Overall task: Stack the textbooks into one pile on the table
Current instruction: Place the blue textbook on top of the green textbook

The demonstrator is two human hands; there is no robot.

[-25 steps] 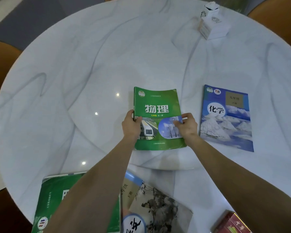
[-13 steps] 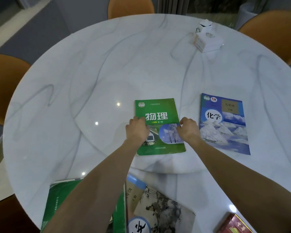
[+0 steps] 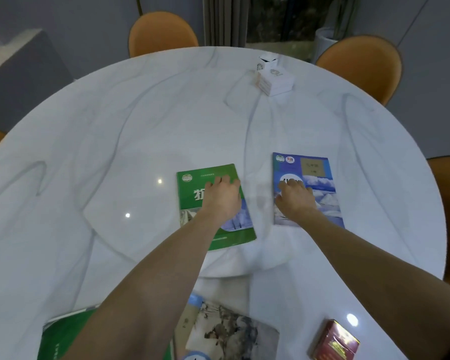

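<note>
A green textbook (image 3: 192, 188) lies flat near the middle of the round white marble table (image 3: 114, 126). My left hand (image 3: 222, 197) rests palm-down on its cover, fingers spread. To its right lies a blue textbook (image 3: 320, 175), apart from the green one. My right hand (image 3: 295, 197) lies flat on its left half with fingers apart. Close to me at the table's near edge sit a second green textbook (image 3: 62, 336), partly hidden by my left arm, and a textbook with an ink-painting cover (image 3: 229, 333).
A red box (image 3: 334, 341) lies at the near right. A stack of white boxes (image 3: 274, 79) stands at the far side. Orange chairs (image 3: 161, 35) ring the table, one (image 3: 361, 63) at the far right.
My left hand slid from the green textbook's left edge onto its cover. My right hand left the green book and moved right onto the blue one. The camera tilted up.
</note>
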